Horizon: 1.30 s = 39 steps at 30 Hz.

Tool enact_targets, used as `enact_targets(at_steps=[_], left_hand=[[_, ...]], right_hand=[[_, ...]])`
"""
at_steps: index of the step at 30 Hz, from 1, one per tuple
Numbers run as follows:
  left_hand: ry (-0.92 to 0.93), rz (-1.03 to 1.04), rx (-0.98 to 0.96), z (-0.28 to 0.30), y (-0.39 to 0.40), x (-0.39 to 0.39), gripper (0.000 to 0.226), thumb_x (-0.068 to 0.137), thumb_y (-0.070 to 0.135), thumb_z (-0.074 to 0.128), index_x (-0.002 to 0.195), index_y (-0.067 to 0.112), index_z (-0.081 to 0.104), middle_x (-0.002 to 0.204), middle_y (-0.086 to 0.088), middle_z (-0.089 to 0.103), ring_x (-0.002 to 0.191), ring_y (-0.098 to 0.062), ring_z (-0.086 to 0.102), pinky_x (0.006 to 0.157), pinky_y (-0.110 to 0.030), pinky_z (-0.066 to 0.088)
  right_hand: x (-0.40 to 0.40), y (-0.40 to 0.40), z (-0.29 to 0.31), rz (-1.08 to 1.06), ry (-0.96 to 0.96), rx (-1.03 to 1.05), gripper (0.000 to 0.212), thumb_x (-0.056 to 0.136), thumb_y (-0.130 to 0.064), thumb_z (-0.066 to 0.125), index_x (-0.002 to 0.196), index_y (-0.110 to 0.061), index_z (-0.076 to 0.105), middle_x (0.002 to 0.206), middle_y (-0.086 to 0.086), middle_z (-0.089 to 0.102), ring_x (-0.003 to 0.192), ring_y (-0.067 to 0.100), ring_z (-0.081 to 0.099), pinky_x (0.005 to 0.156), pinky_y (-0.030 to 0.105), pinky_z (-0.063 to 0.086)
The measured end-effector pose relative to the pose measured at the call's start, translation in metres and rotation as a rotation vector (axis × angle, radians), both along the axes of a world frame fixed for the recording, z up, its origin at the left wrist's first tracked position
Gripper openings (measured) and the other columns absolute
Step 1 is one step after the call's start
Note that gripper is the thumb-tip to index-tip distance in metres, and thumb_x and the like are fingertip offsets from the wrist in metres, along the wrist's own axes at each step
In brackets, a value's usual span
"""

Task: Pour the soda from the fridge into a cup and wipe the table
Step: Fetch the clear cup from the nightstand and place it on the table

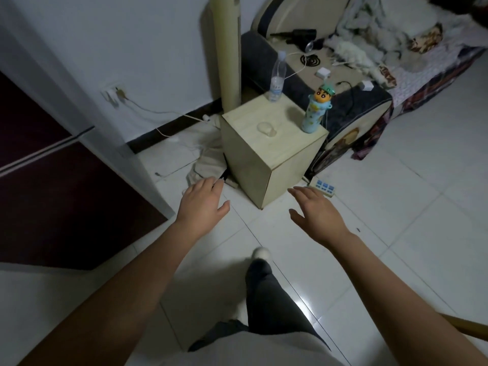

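Left hand: left hand (pixel 202 200) is stretched forward over the floor tiles, fingers relaxed and slightly spread, holding nothing, short of the wooden cabinet's near corner.
Right hand: right hand (pixel 315 211) reaches out the same way, fingers straight and loose, empty, just right of that near corner.
Leg: a dark trouser leg (pixel 266 294) with a pale shoe steps toward the cabinet between the two arms.
Landmark: wooden cabinet (pixel 264 165), a pale box standing on white floor tiles.
Cup: a clear plastic cup (pixel 267 129) sits on the cabinet top, near its left front edge.
Bottles: a cartoon-topped blue bottle (pixel 315 112) stands at the cabinet's right edge; a clear water bottle (pixel 277 77) stands at its far corner.
Fridge: dark-panelled fridge (pixel 47 186) stands well left of the cabinet, doors closed.
Power strip: power strip (pixel 323 186) lies on the floor just right of the cabinet's base.
Beyond: a bed (pixel 396 62) with rumpled bedding lies behind the cabinet.
Soda: not seen anywhere.
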<state>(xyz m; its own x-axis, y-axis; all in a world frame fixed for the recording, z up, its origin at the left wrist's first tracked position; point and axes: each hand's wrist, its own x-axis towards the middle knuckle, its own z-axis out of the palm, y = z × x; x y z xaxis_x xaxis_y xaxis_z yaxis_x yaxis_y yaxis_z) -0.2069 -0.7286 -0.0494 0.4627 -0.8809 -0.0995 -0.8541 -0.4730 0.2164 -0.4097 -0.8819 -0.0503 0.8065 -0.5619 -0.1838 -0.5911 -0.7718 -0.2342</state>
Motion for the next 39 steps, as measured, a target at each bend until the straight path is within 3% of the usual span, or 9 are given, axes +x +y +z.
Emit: enact_targets(at_steps=[9, 12, 18, 39], left_hand=[[0.003, -0.046, 0.009, -0.011, -0.131, 0.076, 0.053, 0.087, 0.037, 0.043, 0.126, 0.003, 0.050, 0.123, -0.016, 0.056, 0.115, -0.033, 0.051, 0.094, -0.042, 0.041], [-0.002, -0.062, 0.033, -0.012, -0.184, 0.102, 0.052, 0.089, 0.034, 0.051, 0.131, 0.005, 0.045, 0.130, -0.015, 0.052, 0.120, -0.031, 0.047, 0.099, -0.043, 0.040], [-0.005, -0.065, 0.078, -0.018, -0.264, 0.133, 0.053, 0.090, 0.037, 0.048, 0.134, 0.008, 0.042, 0.133, -0.013, 0.048, 0.123, -0.029, 0.043, 0.101, -0.042, 0.038], [0.166, -0.121, 0.193, -0.068, -0.377, 0.205, 0.057, 0.092, 0.035, 0.047, 0.141, 0.011, 0.031, 0.144, -0.007, 0.037, 0.131, -0.024, 0.033, 0.104, -0.033, 0.028]], right_hand=[[0.074, -0.121, -0.020, -0.016, -0.015, 0.043, 0.051, 0.093, -0.026, 0.048, 0.140, -0.011, 0.034, 0.143, 0.008, 0.041, 0.133, 0.025, 0.033, 0.106, 0.037, 0.033], [0.098, -0.169, -0.022, -0.030, -0.007, 0.066, 0.052, 0.093, -0.027, 0.048, 0.140, -0.012, 0.034, 0.143, 0.008, 0.041, 0.132, 0.025, 0.033, 0.105, 0.037, 0.034], [0.131, -0.241, -0.029, -0.044, 0.011, 0.098, 0.052, 0.093, -0.027, 0.048, 0.140, -0.013, 0.033, 0.142, 0.007, 0.041, 0.131, 0.025, 0.034, 0.105, 0.038, 0.035], [0.186, -0.332, -0.081, -0.317, -0.111, 0.413, 0.057, 0.090, -0.026, 0.057, 0.140, -0.016, 0.033, 0.140, 0.008, 0.044, 0.128, 0.024, 0.040, 0.105, 0.034, 0.033]])
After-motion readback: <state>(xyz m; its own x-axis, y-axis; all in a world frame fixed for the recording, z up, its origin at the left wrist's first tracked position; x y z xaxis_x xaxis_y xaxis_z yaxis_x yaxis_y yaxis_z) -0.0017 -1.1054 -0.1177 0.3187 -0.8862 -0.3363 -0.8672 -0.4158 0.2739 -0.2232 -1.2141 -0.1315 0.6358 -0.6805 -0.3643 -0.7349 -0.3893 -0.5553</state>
